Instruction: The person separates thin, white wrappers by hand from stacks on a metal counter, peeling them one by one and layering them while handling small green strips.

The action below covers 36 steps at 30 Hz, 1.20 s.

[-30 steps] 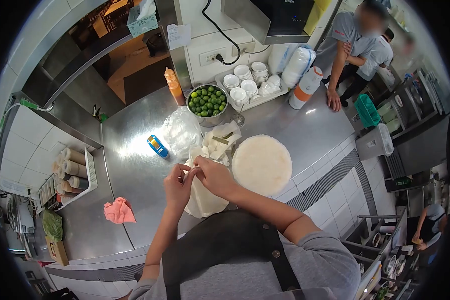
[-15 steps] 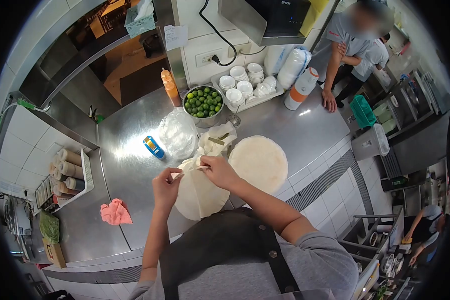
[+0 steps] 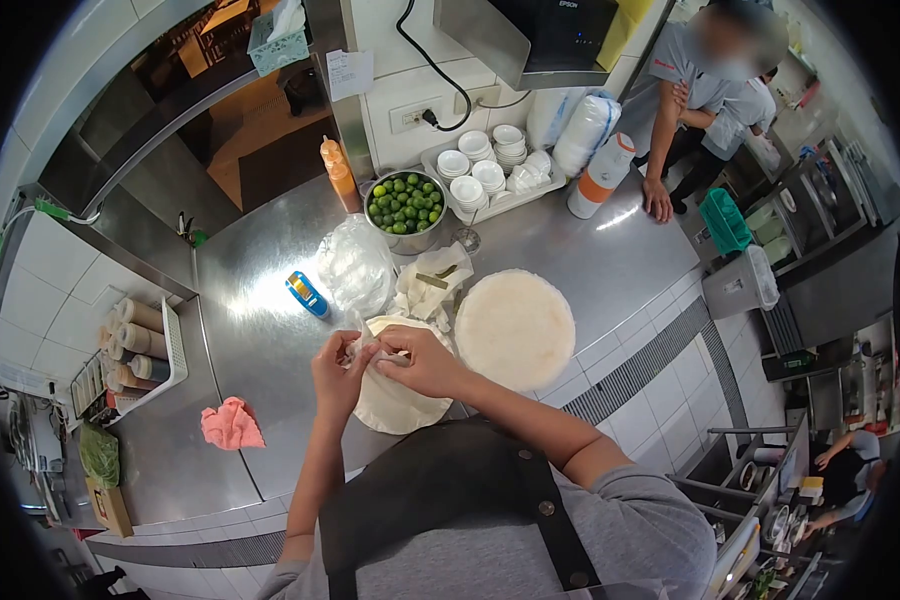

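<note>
My left hand (image 3: pixel 338 368) and my right hand (image 3: pixel 417 360) are close together, fingers pinched on a thin, pale, crumpled sheet (image 3: pixel 362 342). Below them lies a stack of round, pale sheets (image 3: pixel 398 402) on the steel counter (image 3: pixel 295 400). To the right is another round pale stack (image 3: pixel 516 330), untouched. Just beyond my hands sits a crumpled pile of pale sheets (image 3: pixel 432 284) with dark strips on it. A clear plastic bag (image 3: pixel 356 265) and a blue tape dispenser (image 3: pixel 307 295) are at the left of that pile.
A bowl of green limes (image 3: pixel 406 205), an orange bottle (image 3: pixel 341 176) and a tray of white cups (image 3: pixel 495 205) stand at the back. A pink cloth (image 3: pixel 233 424) lies left. Sauce bottles (image 3: pixel 142 340) fill a rack. A co-worker's hand (image 3: pixel 658 200) rests at the counter's right end.
My hands have come closer together. The thin sheet that was spread over the near stack is now lifted and bunched between my fingers.
</note>
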Each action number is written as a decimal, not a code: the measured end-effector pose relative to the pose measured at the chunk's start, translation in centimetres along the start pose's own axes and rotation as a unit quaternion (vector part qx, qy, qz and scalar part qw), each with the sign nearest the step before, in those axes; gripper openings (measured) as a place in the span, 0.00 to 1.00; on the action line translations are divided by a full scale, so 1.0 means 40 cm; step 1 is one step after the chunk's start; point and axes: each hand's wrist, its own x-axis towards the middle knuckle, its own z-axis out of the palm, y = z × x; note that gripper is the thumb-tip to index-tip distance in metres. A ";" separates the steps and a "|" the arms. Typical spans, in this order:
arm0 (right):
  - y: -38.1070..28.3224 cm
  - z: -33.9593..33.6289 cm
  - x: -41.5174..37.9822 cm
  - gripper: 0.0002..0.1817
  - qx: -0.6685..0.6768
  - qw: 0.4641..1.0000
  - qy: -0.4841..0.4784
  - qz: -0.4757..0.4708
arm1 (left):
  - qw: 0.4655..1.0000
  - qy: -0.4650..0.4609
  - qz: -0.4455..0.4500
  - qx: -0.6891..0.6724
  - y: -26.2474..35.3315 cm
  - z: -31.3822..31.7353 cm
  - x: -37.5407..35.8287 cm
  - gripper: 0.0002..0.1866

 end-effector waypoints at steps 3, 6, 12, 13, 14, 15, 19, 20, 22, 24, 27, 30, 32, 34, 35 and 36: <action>-0.014 -0.002 -0.005 0.12 0.089 0.994 0.010 0.056 | 0.997 0.061 0.034 -0.034 -0.010 0.011 -0.008 0.18; 0.012 -0.021 -0.011 0.11 0.096 0.995 0.035 0.013 | 0.997 0.069 0.027 0.001 0.000 -0.002 -0.015 0.17; 0.028 -0.024 -0.024 0.11 0.063 0.986 0.090 0.123 | 0.993 0.085 0.069 0.049 0.011 -0.015 -0.004 0.10; 0.035 -0.024 -0.026 0.10 0.034 0.986 0.105 0.126 | 0.991 0.089 0.071 0.065 0.020 -0.022 -0.002 0.09; 0.040 -0.025 -0.027 0.10 0.006 0.984 0.120 0.128 | 0.990 0.093 0.073 0.080 0.026 -0.025 -0.001 0.08; 0.042 -0.027 -0.027 0.10 0.005 0.985 0.120 0.127 | 0.990 0.093 0.073 0.080 0.030 -0.025 -0.001 0.08; 0.054 -0.037 -0.028 0.08 0.072 0.987 0.108 0.094 | 0.991 0.130 0.014 -0.037 0.024 -0.014 0.005 0.06; 0.057 -0.036 -0.024 0.07 0.115 0.989 0.078 0.055 | 0.991 0.123 0.001 -0.050 0.020 -0.014 0.007 0.06; 0.029 -0.034 -0.019 0.09 0.110 0.988 0.062 0.085 | 0.995 0.092 -0.010 -0.044 0.027 -0.005 0.005 0.07; 0.008 -0.031 -0.017 0.11 0.102 0.987 0.051 0.116 | 0.998 0.056 -0.018 -0.039 0.033 0.016 0.004 0.08; -0.004 -0.010 -0.006 0.17 0.057 0.990 0.073 0.105 | 0.999 0.040 -0.009 0.025 0.031 0.044 -0.008 0.09; 0.004 -0.009 -0.001 0.15 0.041 0.989 0.084 0.119 | 0.999 0.051 -0.001 0.007 0.024 0.049 -0.008 0.08; 0.057 -0.006 0.000 0.12 0.036 0.987 0.102 0.116 | 0.998 0.049 0.023 0.015 0.016 0.036 -0.007 0.08; 0.107 -0.019 0.005 0.11 0.010 0.985 0.125 0.120 | 0.997 0.049 0.049 0.023 0.004 0.016 0.003 0.07; 0.126 -0.024 0.005 0.09 -0.016 0.981 0.148 0.123 | 0.997 0.057 0.044 0.012 -0.006 0.005 0.009 0.07; 0.122 -0.028 0.008 0.09 -0.016 0.981 0.148 0.122 | 0.997 0.064 0.040 0.002 -0.013 0.001 0.012 0.07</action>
